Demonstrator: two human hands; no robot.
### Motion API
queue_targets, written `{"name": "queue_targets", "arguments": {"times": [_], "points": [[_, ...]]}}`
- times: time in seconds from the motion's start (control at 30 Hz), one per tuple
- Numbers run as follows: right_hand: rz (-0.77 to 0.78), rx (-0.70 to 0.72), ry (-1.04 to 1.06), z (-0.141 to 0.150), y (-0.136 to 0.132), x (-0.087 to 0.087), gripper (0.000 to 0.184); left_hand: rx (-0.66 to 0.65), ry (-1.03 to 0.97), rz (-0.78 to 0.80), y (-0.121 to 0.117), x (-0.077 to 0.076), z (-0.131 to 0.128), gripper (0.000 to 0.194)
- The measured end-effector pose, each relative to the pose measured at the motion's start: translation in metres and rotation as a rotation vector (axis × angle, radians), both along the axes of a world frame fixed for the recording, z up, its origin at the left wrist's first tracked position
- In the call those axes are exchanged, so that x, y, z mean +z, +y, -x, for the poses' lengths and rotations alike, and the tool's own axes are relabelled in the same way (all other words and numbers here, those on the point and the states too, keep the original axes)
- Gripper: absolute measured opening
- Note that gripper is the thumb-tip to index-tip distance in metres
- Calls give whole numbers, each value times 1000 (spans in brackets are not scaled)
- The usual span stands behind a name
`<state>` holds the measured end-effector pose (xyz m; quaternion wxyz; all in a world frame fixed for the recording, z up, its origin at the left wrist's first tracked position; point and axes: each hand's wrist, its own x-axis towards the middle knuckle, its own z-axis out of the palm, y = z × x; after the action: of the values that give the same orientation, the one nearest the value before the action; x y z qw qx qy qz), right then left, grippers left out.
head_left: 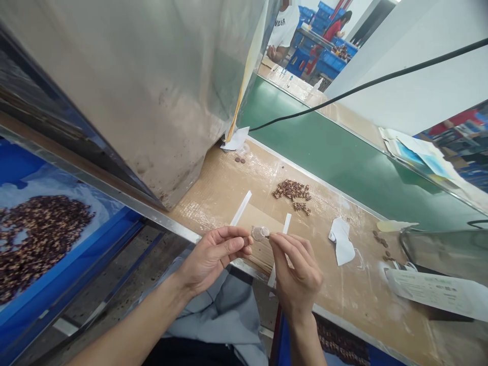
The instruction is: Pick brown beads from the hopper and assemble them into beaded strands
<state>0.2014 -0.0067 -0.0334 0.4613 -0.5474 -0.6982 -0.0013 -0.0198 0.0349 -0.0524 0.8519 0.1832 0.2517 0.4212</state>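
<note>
Right now, we are pressing our left thumb and fingertips [247, 242] together beside a small clear disc [261, 233], held out above the cardboard [267, 217]. Our right hand [296, 264] is pinching the disc's right side, while a white mask [342, 243] is lying farther right.

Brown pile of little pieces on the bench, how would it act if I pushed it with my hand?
The brown pile would probably spread rather than move as one lump, since it looks like many small loose bits. Some might get left behind, as a smaller cluster already lies apart. Lying low and wide, it seems unlikely to topple.
</note>
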Motion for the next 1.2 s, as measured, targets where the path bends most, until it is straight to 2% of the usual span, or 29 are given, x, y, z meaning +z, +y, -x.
{"name": "queue_targets", "arguments": {"times": [0.1, 0.23, 0.37, 0.57, 0.73, 0.9, 1.2], "points": [[0, -40, 158, 6, -7, 10, 25, -17, -2, 4, 0, 3, 0, 28], [90, -62, 414, 20, -19, 28, 14, -37, -44, 29, -3, 7, -2, 29], [166, -10, 554, 33, -26, 37, 12, -48, -71, 98, -7, 9, -7, 34], [224, 15, 718, 43, -25, 37, 3, -49, -102, 120, -14, 11, -13, 34], [234, 34, 800, 48, -26, 31, 5, -25, -103, 78, -16, 14, -16, 30], [235, 39, 821, 51, -27, 28, 5, -9, -102, 61, -17, 13, -17, 29], [241, 55, 843, 56, -24, 33, 4, 0, -112, 73, -17, 14, -16, 29]]}}
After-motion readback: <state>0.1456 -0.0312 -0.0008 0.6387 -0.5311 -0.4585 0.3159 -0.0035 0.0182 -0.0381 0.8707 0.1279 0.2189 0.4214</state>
